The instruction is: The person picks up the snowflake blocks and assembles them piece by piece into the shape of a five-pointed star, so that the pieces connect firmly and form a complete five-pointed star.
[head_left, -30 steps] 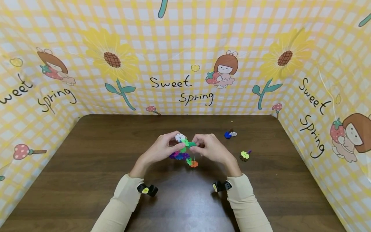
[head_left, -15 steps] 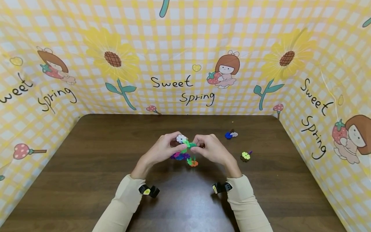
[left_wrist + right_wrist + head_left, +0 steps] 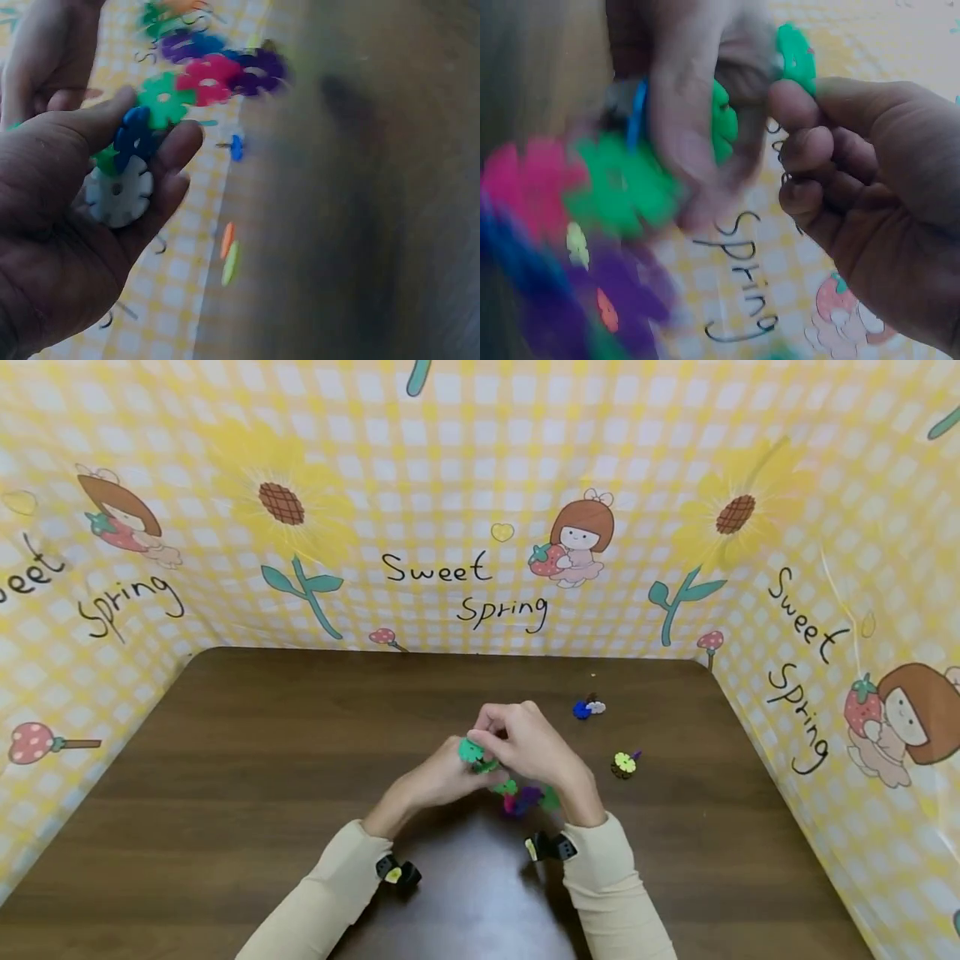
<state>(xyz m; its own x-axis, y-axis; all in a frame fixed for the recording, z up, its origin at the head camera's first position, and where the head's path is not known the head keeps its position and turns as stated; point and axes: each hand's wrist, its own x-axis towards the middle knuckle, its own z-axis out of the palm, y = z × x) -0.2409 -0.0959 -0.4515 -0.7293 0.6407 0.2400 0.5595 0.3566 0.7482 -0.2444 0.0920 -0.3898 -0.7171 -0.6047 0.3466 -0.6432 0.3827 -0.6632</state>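
A chain of joined snowflake discs hangs from my left hand (image 3: 442, 777), which grips it between thumb and fingers. In the left wrist view, a white disc (image 3: 118, 191) and a blue disc (image 3: 133, 141) sit in the hand. Beyond the thumb, the chain runs through a green disc (image 3: 166, 101), a pink disc (image 3: 210, 79) and a purple disc (image 3: 260, 73), with orange at the far end. My right hand (image 3: 532, 747) is just above and right of the left, pinching a teal-green disc (image 3: 796, 58) between thumb and index finger. The chain's lower part is blurred in the right wrist view.
On the brown wooden table (image 3: 187, 827), to the right, lie a small blue-and-white disc cluster (image 3: 588, 707) and a yellow-green and brown cluster (image 3: 624, 765) with a purple piece. A yellow checked cloth (image 3: 450, 443) walls the table's back and sides.
My left hand has turned, swinging the chain's hanging end to the right. The right hand has moved slightly left, closer over the left. The teal-green disc now faces upward. The head view shifted a little.
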